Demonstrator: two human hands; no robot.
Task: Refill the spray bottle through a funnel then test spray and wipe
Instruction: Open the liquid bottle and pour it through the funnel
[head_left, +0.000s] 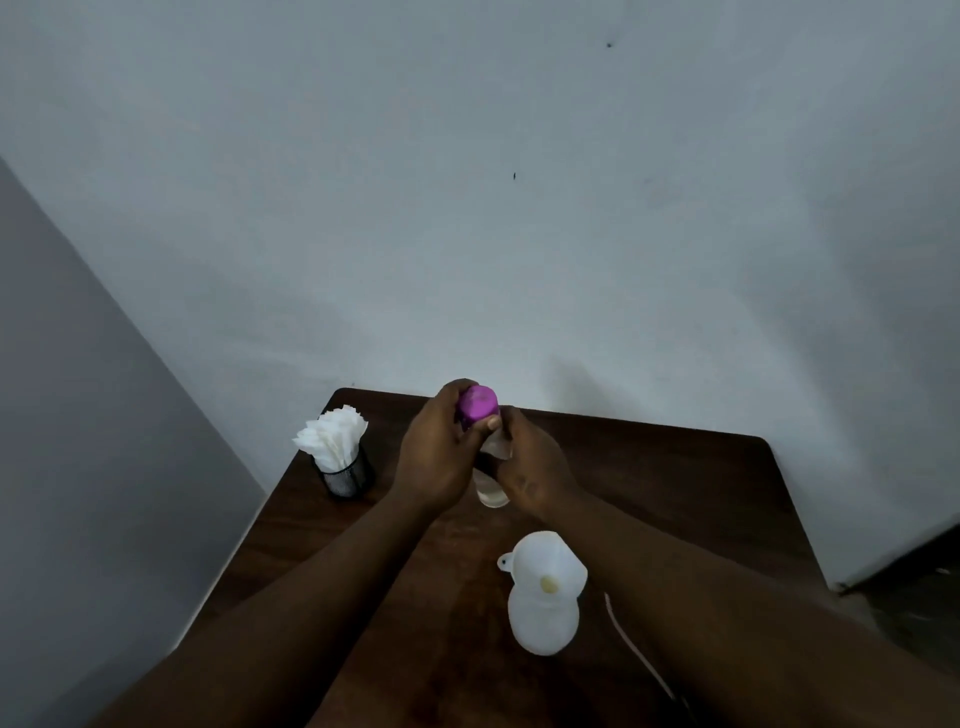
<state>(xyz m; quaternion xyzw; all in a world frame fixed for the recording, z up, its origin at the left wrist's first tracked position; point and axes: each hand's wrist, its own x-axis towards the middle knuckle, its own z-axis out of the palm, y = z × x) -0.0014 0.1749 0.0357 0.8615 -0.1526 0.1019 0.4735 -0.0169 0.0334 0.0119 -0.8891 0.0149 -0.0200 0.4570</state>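
Observation:
A clear water bottle (492, 491) with a purple cap (478, 405) stands on the dark wooden table (675, 483) near its far edge. My left hand (436, 452) grips the purple cap from the left. My right hand (530, 462) wraps round the bottle's body just below the cap. Nearer to me, a white spray bottle body (543, 618) stands upright with a white funnel (545, 564) seated in its neck. The spray head is not in view.
A black mesh cup stuffed with white tissues (337, 452) stands at the table's far left corner. A thin pinkish tube or cord (636, 649) lies on the table to the right of the spray bottle. A pale wall rises right behind the table.

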